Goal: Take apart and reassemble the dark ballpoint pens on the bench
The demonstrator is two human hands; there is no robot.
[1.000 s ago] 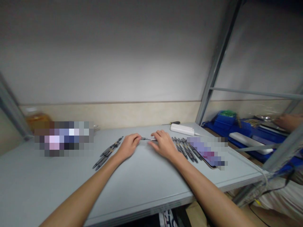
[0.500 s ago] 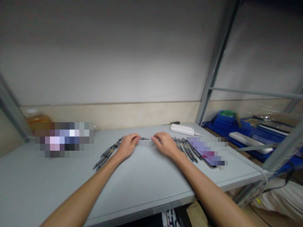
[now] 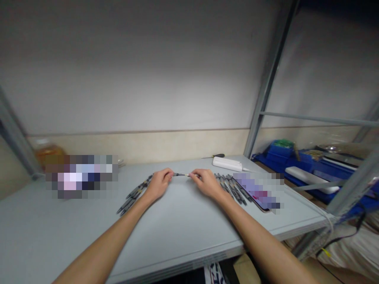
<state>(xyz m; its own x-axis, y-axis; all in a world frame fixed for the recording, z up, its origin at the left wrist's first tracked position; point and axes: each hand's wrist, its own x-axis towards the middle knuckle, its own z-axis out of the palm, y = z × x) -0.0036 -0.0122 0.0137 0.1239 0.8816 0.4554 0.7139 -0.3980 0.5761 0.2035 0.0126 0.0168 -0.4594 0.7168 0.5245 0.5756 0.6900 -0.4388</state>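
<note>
My left hand (image 3: 159,183) and my right hand (image 3: 206,182) meet over the middle of the grey table (image 3: 177,232). Between their pinched fingertips runs one thin dark pen (image 3: 181,174), held level just above the tabletop, each hand gripping one end. Left of my left hand lies a loose row of several dark pens (image 3: 134,194). Right of my right hand lies another row of several dark pens (image 3: 232,187).
A white power strip (image 3: 227,163) and a small screwdriver (image 3: 217,156) lie at the table's back right. An amber bottle (image 3: 49,152) stands at the back left. A metal rack post (image 3: 266,86) rises on the right, with blue bins (image 3: 284,152) beyond it.
Both hands have shifted slightly away from me with the pen still between them. Another person's hand, seen at the far right a second ago, is gone.
</note>
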